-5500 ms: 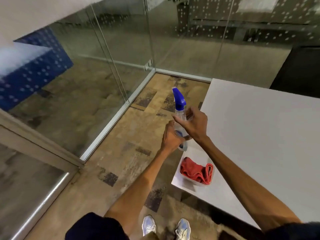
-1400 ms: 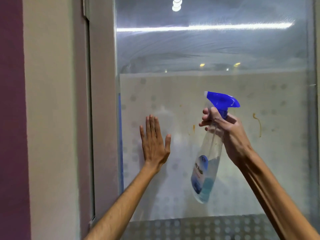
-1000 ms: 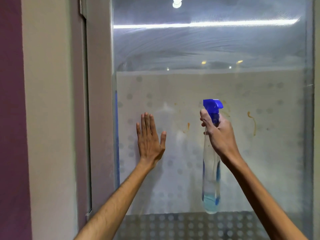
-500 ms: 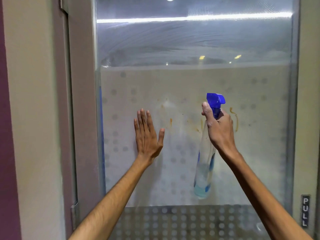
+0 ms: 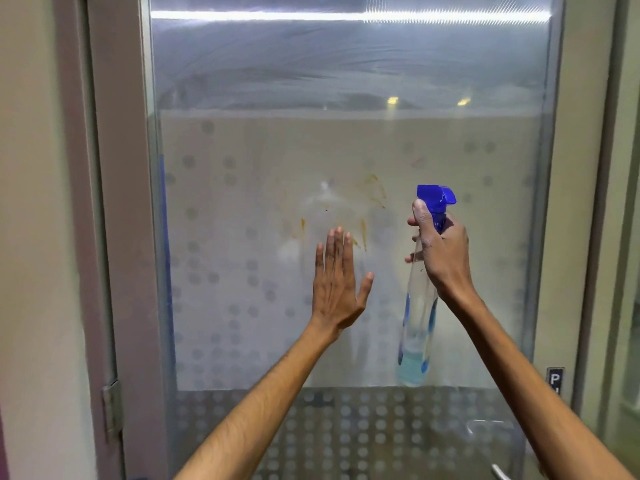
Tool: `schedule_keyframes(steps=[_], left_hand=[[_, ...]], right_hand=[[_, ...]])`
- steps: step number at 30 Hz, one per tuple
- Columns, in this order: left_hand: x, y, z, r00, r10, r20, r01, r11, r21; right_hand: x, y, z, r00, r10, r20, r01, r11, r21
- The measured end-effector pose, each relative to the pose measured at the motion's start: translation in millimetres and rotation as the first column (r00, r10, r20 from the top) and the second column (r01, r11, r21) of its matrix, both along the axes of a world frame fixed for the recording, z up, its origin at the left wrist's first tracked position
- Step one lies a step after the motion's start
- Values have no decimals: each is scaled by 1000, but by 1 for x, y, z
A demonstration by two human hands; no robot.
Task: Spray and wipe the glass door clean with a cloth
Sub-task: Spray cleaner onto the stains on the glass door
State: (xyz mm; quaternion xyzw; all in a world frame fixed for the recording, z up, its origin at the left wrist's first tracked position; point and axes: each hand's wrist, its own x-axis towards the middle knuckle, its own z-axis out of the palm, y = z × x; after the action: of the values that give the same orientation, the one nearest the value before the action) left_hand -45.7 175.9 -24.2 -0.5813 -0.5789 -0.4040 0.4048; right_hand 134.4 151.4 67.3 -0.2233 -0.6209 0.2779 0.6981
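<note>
The glass door (image 5: 346, 140) fills the view, frosted and dotted across its middle band, with orange streaks (image 5: 372, 194) near the centre. My left hand (image 5: 336, 282) is flat and empty against the glass, fingers up, just below the streaks. My right hand (image 5: 440, 251) grips the neck of a clear spray bottle (image 5: 415, 327) with a blue trigger head (image 5: 436, 197); the nozzle points at the glass. A little blue liquid sits in the bottle's bottom. No cloth is in view.
A grey door frame (image 5: 117, 202) with a hinge (image 5: 111, 410) runs down the left. A pale wall lies beyond it. On the right frame is a black PULL sign (image 5: 555, 380), and a metal handle (image 5: 498, 472) shows at the lower right.
The view has shifted left and closer to the door since half a second ago. My left hand sits more toward the centre of the pane. My right hand still holds the bottle upright.
</note>
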Motion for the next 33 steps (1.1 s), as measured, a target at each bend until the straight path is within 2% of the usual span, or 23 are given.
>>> schedule_keyframes(steps=[8,12,20,28,33], left_hand=[[44,20,-7,999,-28,33,29,999,-33],[64,27,-3,999,-49,23,50,998,-31],[84,46,-7,995,-37,89,41,998,-54],[94,48,-16,992,-19,124,22,999,-25],[116,41,-35,987,-105,119,107,994,-12]], right_hand=[[33,15,-4,1000,16,8,-16,1000,-9],[49,22,-5,999,-37,16,36,999,34],[81,39,-7,991,-109,-75,114,991,65],[100,44,-24,997,-76,-21,75,997,-23],[109,45,-52,998,-58,-15,57,995,-82]])
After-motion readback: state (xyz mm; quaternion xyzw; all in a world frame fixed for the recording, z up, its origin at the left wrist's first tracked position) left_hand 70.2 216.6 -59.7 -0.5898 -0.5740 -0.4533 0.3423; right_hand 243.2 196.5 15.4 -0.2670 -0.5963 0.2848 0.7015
